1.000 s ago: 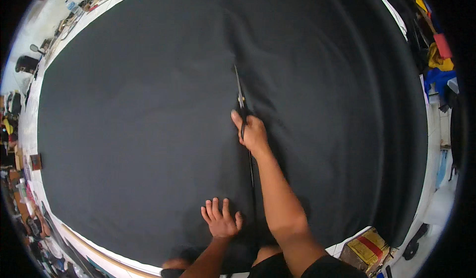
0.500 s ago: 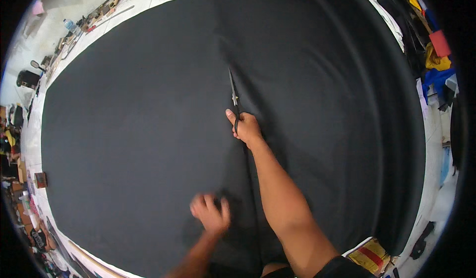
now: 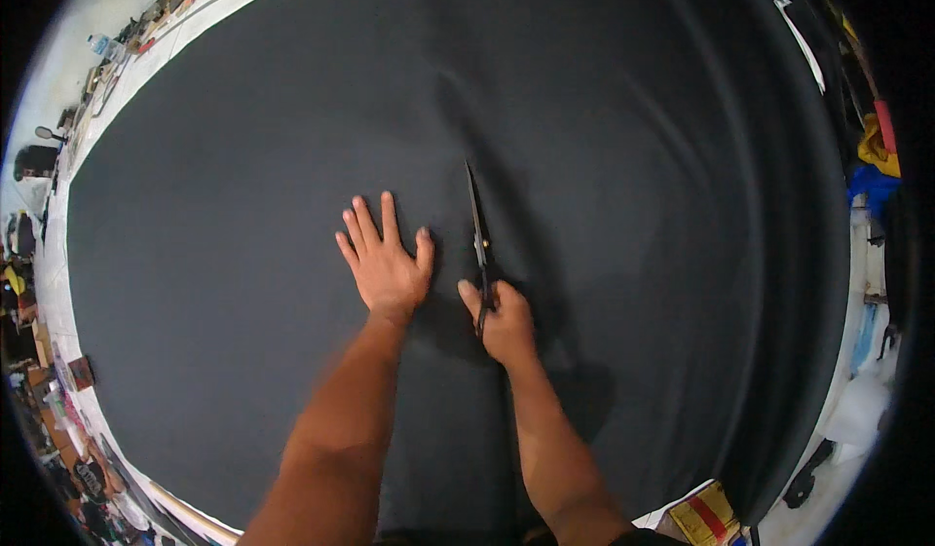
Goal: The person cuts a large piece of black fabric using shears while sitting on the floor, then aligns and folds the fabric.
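A wide sheet of black material (image 3: 243, 186) is spread out under both hands. My right hand (image 3: 508, 324) is closed round the black handles of a pair of scissors (image 3: 475, 210), whose blades point away from me. Below the scissors, a straight cut line runs through the sheet toward my body. My left hand (image 3: 387, 268) lies flat on the sheet to the left of the scissors, fingers spread, holding nothing. Ahead of the blade tips, a soft crease (image 3: 458, 108) runs up the sheet.
Along the right, the sheet rises into a thick fold or roll (image 3: 779, 205). A yellow package with a red band (image 3: 706, 519) sits at the lower right corner. A small brown block (image 3: 81, 373) stands at the left edge. Beyond, a bottle (image 3: 105, 47) and clutter line the floor.
My left hand has moved up and forward from near my body and now lies flat beside the scissors. In the picture, the scissors and right hand sit a little lower and farther right.
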{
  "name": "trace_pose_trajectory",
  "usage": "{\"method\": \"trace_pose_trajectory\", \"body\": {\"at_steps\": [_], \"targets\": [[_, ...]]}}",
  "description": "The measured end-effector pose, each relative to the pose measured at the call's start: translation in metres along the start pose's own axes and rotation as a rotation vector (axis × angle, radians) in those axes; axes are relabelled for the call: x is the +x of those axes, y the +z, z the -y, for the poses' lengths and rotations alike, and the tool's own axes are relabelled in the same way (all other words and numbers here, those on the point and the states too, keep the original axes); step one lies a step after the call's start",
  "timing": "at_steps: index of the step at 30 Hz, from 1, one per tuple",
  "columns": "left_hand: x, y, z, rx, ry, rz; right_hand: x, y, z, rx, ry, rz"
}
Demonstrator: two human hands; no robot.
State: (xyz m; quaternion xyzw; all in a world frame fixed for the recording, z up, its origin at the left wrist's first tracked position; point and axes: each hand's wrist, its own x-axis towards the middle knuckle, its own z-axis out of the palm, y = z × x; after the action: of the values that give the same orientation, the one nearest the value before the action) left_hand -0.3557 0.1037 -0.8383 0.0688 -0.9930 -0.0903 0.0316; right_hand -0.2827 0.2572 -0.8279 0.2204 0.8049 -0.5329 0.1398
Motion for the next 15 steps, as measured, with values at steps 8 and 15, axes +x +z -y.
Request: {"method": "trace_pose_trajectory", "body": {"at_steps": [8, 15], "targets": [[0.002, -0.004, -0.003, -0.014, -0.039, 0.068, 0.119, 0.010, 0.064, 0.061, -0.091, -0.005], [0.006, -0.008, -0.007, -0.025, -0.054, 0.113, 0.194, 0.009, 0.106, 0.147, -0.021, 0.066]]}}
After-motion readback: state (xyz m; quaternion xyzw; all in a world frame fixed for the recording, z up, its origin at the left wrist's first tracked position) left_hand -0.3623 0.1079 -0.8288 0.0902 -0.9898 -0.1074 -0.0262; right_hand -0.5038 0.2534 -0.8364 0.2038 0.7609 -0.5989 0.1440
